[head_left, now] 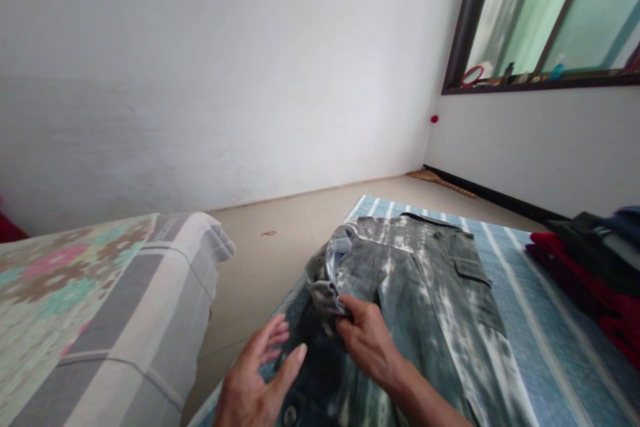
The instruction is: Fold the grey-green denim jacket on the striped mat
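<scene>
A grey-green tie-dye jacket (430, 293) with a flap pocket lies spread on a blue striped bed sheet (530, 320). My right hand (367, 340) is closed on a bunched, lifted edge of the jacket at its left side; whether this is a cuff or a hem I cannot tell. To the left, my left hand (260, 373) hovers with fingers apart and holds nothing. Beneath and between the hands lies darker cloth with a round metal button (289, 415), partly hidden by the hands.
Folded red and dark clothes (600, 273) are stacked at the right. Another bed with a grey striped and floral cover (115, 300) stands at the left, across a strip of tiled floor (255, 260). A broom (440, 181) lies by the far wall, below a window.
</scene>
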Demonstrator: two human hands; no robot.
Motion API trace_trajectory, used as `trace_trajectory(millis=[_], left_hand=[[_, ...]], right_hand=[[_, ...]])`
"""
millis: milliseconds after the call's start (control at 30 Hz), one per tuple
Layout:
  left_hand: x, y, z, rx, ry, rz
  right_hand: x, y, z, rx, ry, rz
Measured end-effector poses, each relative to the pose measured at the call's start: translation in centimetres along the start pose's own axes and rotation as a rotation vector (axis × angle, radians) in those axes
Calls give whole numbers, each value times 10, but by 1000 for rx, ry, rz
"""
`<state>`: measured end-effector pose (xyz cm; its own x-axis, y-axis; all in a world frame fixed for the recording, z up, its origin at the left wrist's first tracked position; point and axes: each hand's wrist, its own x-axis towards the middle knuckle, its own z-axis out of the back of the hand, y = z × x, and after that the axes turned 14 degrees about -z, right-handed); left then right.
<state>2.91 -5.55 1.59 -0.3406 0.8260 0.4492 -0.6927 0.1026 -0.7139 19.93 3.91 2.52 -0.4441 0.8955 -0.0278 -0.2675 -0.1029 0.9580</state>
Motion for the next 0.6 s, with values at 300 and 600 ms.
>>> trace_trajectory(millis=[300, 600], left_hand=[[-6, 45, 2, 461, 323, -3], [11, -4, -5, 519, 564, -3]], right_hand=[[13, 13, 109, 667, -235, -143], [16, 27, 197, 671, -543, -37]])
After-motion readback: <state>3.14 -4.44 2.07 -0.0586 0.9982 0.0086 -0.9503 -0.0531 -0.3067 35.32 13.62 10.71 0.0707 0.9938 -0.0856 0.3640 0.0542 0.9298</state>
